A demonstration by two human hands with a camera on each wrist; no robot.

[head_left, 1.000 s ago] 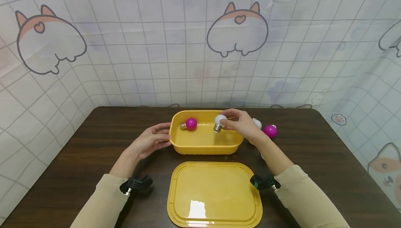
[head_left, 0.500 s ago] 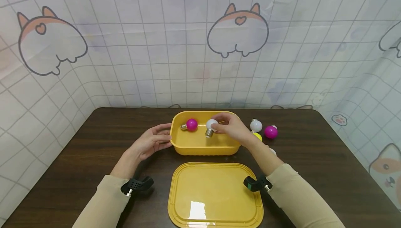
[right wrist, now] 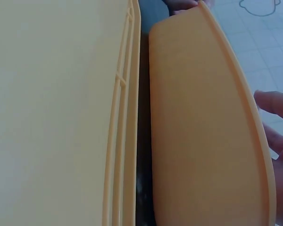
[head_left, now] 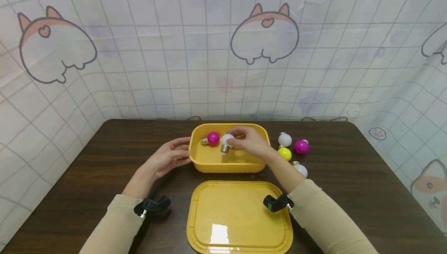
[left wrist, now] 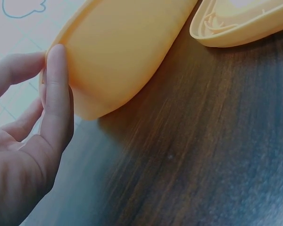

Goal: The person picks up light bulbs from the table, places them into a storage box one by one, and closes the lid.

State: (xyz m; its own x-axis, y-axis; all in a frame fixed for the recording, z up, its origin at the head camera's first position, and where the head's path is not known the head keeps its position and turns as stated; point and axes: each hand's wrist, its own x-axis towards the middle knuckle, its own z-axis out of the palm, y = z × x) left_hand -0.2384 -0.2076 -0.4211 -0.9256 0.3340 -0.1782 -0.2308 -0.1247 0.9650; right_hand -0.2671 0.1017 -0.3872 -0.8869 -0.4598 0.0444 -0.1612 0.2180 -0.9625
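A yellow plastic box [head_left: 228,167] stands open-topped on the dark wooden table. Against its left end rests my left hand [head_left: 167,159], fingers mostly extended and fingertips touching the wall near the rim; the left wrist view shows this contact up close. My right hand [head_left: 249,141] pinches a white light bulb [head_left: 227,140] between thumb and fingers over the box, its silver screw base tilted downward. Just left of it, a magenta light bulb [head_left: 213,139] lies on the box floor. In the right wrist view the box wall [right wrist: 203,117] hides the held bulb.
A yellow lid [head_left: 239,215] lies flat in front of the box. To its right sit a white bulb [head_left: 285,140], a yellow bulb [head_left: 285,153], a magenta bulb [head_left: 301,146] and another white bulb [head_left: 300,170]. A patterned cloth [head_left: 209,83] hangs behind the table.
My right hand has carried the white bulb leftward over the box, closer to the magenta bulb. The loose bulbs at the right have come into fuller view. My left hand stays put.
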